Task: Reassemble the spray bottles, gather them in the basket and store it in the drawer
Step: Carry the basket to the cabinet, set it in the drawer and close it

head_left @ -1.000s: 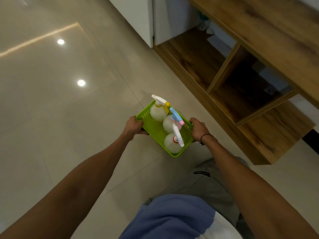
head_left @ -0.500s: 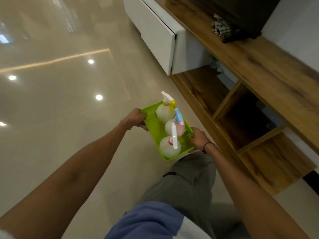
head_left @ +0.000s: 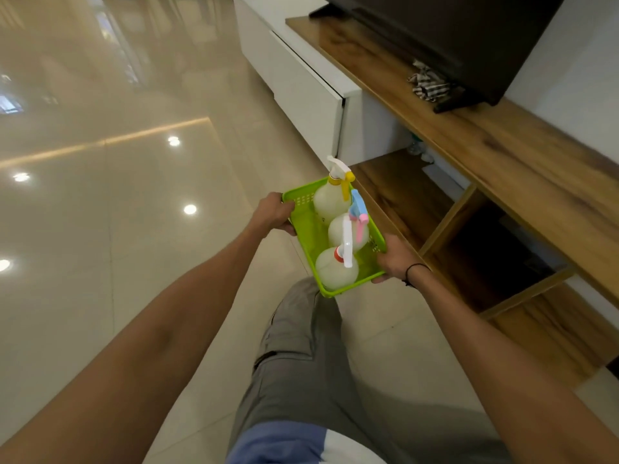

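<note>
Both hands are carrying the green basket (head_left: pixel 303 226) above the floor, beside the wooden unit (head_left: pixel 495 152). Left hand (head_left: pixel 273 212) is clamping the far rim; right hand (head_left: pixel 395 259) is closed on the near corner. Three spray bottles (head_left: pixel 336 272) are standing inside, heads on. Judgement: keep the basket level and unhurried so the bottles are not tipping on the way to the white drawer (head_left: pixel 301 92).
</note>
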Demonstrator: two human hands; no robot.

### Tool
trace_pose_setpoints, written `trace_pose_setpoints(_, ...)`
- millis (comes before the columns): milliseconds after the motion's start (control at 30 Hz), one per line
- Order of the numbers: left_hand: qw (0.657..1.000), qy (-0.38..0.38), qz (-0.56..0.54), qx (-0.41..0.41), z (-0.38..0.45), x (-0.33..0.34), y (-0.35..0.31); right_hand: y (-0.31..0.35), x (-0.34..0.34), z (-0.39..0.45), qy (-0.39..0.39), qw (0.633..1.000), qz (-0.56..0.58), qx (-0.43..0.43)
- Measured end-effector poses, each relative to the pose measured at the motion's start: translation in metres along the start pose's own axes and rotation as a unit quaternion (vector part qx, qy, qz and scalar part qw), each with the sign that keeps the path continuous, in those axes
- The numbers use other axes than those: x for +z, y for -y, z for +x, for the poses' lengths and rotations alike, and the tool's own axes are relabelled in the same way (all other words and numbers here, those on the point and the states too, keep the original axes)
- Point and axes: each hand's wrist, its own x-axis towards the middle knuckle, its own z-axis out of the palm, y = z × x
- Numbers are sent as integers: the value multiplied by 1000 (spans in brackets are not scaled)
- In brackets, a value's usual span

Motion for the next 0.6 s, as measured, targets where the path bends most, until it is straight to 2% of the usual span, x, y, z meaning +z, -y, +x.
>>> trace_pose_setpoints(300, 1000, -6, 24, -7, 62, -13, 6, 21, 11, 63, 5, 1000, 18, 23)
trace_pose_setpoints(467, 995, 47, -44, -74, 101, -20, 13, 27, 6, 117, 17, 1000, -10, 16)
trace_pose_setpoints(600, 988, 46, -115, -96, 141, -25, 15, 37, 0, 173, 26, 999, -33, 0)
